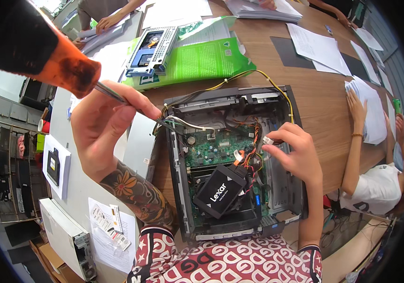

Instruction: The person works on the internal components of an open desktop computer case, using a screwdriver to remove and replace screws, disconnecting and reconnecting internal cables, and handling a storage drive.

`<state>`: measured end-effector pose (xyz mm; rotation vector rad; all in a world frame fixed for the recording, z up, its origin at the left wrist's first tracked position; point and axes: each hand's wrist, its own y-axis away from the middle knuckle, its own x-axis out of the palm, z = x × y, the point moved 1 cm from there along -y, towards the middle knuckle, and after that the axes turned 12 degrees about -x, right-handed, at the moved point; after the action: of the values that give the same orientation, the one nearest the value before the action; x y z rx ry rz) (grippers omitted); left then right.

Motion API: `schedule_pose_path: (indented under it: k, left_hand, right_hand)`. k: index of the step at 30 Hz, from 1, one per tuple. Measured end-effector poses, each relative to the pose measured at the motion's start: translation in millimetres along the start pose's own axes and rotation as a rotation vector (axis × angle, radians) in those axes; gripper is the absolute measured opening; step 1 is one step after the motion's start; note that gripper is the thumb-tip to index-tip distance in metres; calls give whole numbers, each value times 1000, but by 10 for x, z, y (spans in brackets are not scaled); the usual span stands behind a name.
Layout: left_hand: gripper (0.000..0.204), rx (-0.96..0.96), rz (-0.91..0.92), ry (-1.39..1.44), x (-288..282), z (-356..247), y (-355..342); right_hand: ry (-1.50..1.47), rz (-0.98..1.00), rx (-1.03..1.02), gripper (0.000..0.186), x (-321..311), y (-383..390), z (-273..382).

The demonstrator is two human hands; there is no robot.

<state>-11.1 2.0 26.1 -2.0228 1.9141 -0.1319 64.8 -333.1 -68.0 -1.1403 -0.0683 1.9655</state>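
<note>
My left hand [112, 125] is closed around the shaft of a screwdriver [70, 70]. Its orange and black handle rises toward the upper left, and its tip points to the upper left part of an open computer case [296, 198]. Between the thumb and fingers of my right hand [296, 153] is a small white cable connector [267, 140], held over the case's right side. Inside lies a green motherboard [221, 151]. A black solid state drive [220, 191] rests tilted above it, with an orange cable [240, 158] at its upper end.
Beyond the case, a metal drive cage [152, 49] sits on a green plastic bag [206, 61]. A yellow cable [277, 87] arches over the case's far edge. A slim white computer [65, 236] stands at lower left. Other people handle paper stacks [369, 111] around the table.
</note>
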Motion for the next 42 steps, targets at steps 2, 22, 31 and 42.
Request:
schedule_pose_path:
  k: [2, 22, 31, 42]
  left_hand:
    - [21, -5, 10, 1, -1, 2, 3]
    - [18, -34, -75, 13, 29, 50, -113]
    - [17, -57, -51, 47, 32, 50, -131]
    - [19, -42, -156, -26, 119, 38, -125]
  right_hand:
    - [12, 12, -3, 22, -3, 22, 10]
    - [122, 105, -202, 22, -198, -243, 126]
    - [96, 119, -235, 19, 95, -289, 78]
    - [106, 188, -262, 11, 139, -210, -59]
